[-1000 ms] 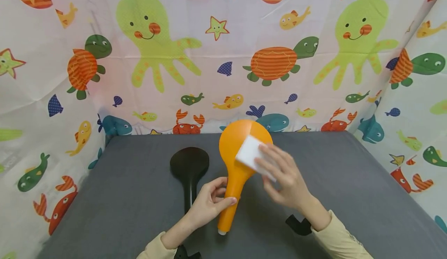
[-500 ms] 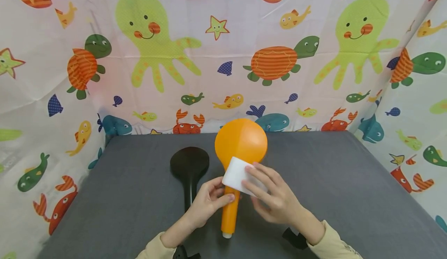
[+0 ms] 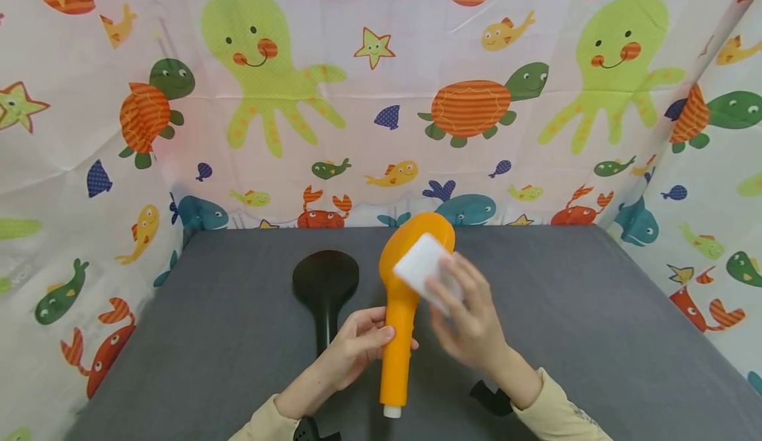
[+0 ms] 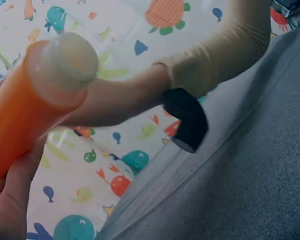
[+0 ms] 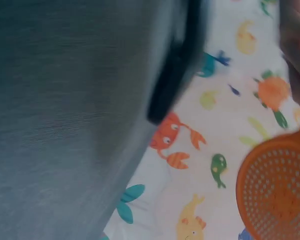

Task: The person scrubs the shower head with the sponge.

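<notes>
A person's left hand [image 3: 357,348] curls round the handle of an orange shower head [image 3: 405,295], held above the grey table [image 3: 595,335] near its middle. Its long axis runs near to far, round head at the far end, white-capped handle end toward the person. The right hand [image 3: 470,322] presses a white sponge [image 3: 419,269], pinched in its fingers, against the head. A black shower head [image 3: 324,289] lies just left.

Pale yellow sleeves [image 3: 559,414], black wrist mounts [image 3: 489,398]
</notes>
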### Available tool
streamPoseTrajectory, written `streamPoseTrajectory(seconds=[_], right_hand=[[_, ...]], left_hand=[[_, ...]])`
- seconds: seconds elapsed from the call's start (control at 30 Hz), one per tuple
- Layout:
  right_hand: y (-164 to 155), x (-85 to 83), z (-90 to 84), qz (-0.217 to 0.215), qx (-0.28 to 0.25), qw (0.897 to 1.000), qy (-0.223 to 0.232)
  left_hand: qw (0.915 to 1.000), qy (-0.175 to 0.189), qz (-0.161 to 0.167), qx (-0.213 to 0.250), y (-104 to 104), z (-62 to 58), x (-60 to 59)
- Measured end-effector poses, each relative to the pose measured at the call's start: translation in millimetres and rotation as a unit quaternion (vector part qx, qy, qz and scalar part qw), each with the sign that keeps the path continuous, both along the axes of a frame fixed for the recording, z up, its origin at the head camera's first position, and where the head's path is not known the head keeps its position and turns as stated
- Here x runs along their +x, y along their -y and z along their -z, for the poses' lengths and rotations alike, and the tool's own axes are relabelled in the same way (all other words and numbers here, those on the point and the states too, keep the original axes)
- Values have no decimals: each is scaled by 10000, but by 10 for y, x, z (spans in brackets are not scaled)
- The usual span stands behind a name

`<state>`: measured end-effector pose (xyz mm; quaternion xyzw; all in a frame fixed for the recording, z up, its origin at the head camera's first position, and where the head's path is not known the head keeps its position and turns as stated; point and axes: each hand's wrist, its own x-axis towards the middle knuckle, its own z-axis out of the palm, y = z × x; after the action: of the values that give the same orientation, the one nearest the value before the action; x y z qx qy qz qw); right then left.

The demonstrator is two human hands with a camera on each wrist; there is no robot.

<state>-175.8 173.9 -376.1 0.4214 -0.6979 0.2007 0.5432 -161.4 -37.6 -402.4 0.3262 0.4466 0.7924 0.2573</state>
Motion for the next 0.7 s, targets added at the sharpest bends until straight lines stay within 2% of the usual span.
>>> streamPoseTrajectory(seconds=[0.1, 0.2, 0.27, 0.33, 0.43, 0.5, 0.53, 0.6, 0.7], right_hand=[[42, 52, 26, -248, 767, 9961, -344], [10, 31, -14, -336, 902, 9939, -544], [-38, -21, -71, -254, 635, 9944, -807], [-87, -74, -130, -122, 133, 9962, -851], [-142, -113, -197, -37, -730, 9971, -228], [-156, -103, -217, -69, -1032, 9944, 209], [-150, -94, -227, -103, -1043, 9942, 238], [-121, -53, -239, -181, -717, 9973, 45], [-101, -11, -223, -231, 286, 9977, -569]], left_hand=[[9995, -28, 116, 290, 4, 8, -5], [9980, -9, 348, 534, 6, 12, 0], [9968, 81, 516, 606, 4, 6, 6], [9959, 129, 637, 624, 2, 2, 10], [9954, 145, 730, 607, 8, 2, 11], [9958, 53, 724, 555, 16, 4, 10], [9964, -8, 681, 507, 22, 8, 7], [9980, -129, 516, 335, 41, 3, -3], [9995, -222, 209, 27, 69, -4, -32]])
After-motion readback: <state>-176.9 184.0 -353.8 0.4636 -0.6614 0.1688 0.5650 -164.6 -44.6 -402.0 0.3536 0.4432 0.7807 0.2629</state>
